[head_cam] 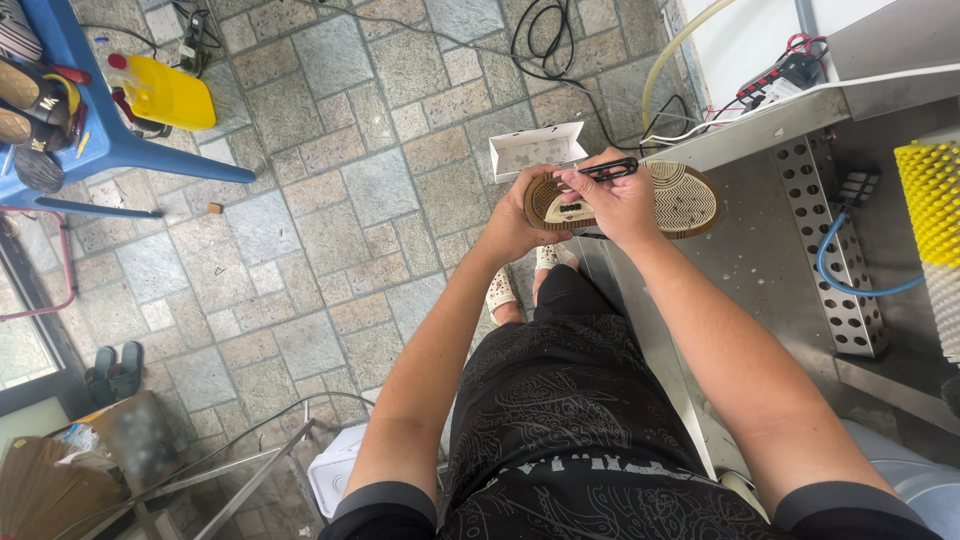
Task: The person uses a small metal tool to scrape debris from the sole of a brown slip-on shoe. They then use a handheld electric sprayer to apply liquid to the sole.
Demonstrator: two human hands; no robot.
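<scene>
Shoe [680, 200]: brown, sole up, held in the air over a metal desk edge [760, 125]. Left hand [515, 222]: fingers wrapped round the heel end. Right hand [620, 200]: fingers pinching a black tool [607, 170] against the sole. Beyond: white box [535, 148] on the stone floor [330, 220].

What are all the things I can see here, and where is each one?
shoe: one, tan sole facing up, held at centre
black tool: one, on the sole
white box: one, on the floor behind the shoe
blue chair: one, top left
yellow bottle: one, by the chair
yellow brush roller: one, far right
metal bench: one, grey, right
left hand: grips the sole's end
right hand: holds the black tool
</scene>
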